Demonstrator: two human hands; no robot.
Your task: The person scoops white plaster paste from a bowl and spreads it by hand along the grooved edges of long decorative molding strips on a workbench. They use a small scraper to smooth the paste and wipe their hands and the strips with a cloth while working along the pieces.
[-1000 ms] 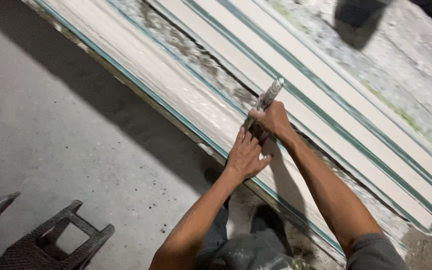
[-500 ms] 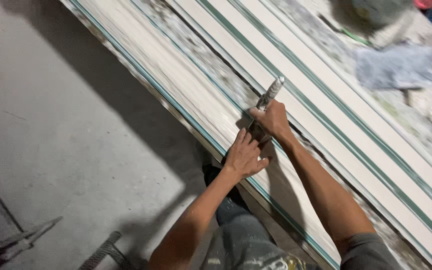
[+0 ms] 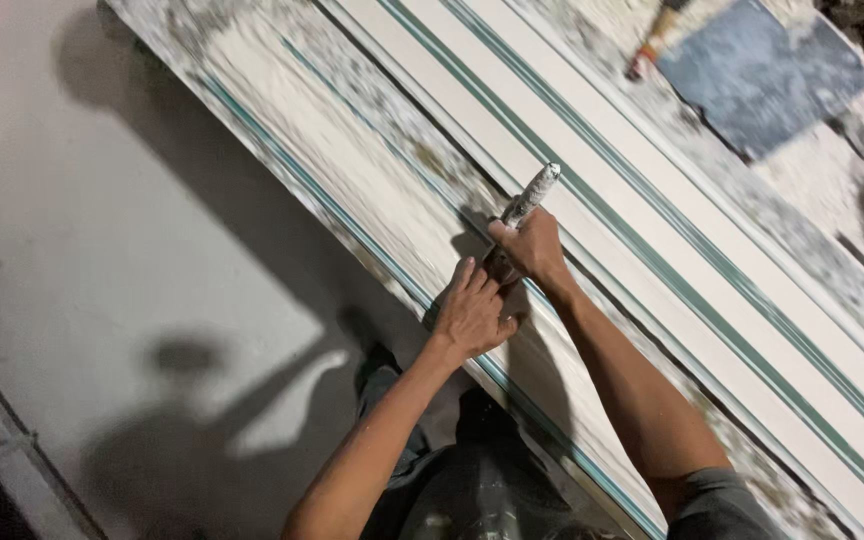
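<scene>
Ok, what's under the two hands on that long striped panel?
Under the left hand and right hand lies the white, green-striped panel. The right grips a plaster-caked tool; its working end is covered.

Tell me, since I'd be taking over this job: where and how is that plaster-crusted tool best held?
Probably by its handle, the long, rounded part sticking up and away from the strip. Come from the near side, as the right hand wraps it now; the left hand rests low by the working end on the white moulding strip.

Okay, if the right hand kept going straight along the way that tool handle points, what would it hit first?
Probably nothing soon: the right hand points its plaster-caked tool up-right across the white, green-striped panels. Farther along that line lies the grey slab, though depth is unclear.
</scene>
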